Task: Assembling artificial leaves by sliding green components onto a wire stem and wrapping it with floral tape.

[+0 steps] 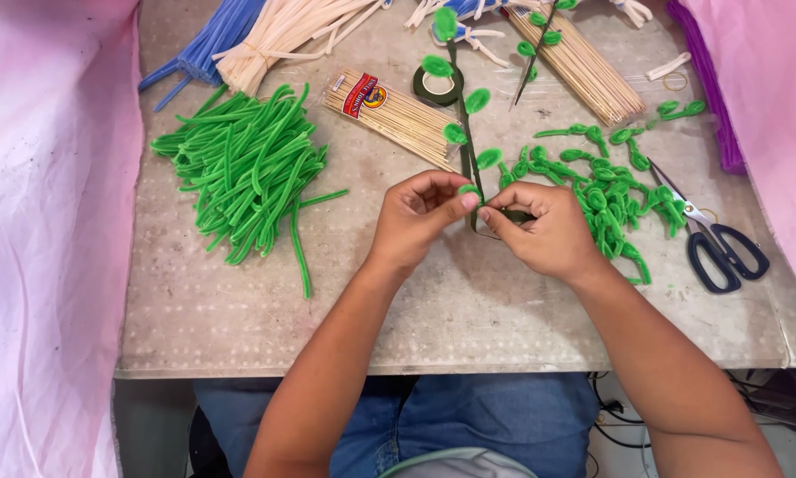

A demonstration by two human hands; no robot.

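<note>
Two hands: both meet over the middle of the table, fingertips almost touching.
Left hand: fingers curled, thumb and forefinger pinching a small green leaf loop against a dark green stem.
Right hand: closed around the lower end of the stem, thumb pressing it from above.
Stem: a thin stick wrapped in dark green, running from the hands away towards the far edge of the table, with several green leaf loops set along both sides.
Tape roll: a dark green ring lying just left of the stem, beyond the hands.
Skewer pack: a clear packet of pale wooden sticks with a red label, lying slantwise just left of the stem.
Leaf pile: many bent green loops heaped just right of the right hand.
Scissors: dark-handled, lying closed to the right of the leaf pile.
Green pipe cleaners: a big loose heap well left of the hands.
Far edge: blue and cream pipe cleaner bundles and a second bundle of sticks.
Table: grey and speckled, with pink cloth on either side.
</note>
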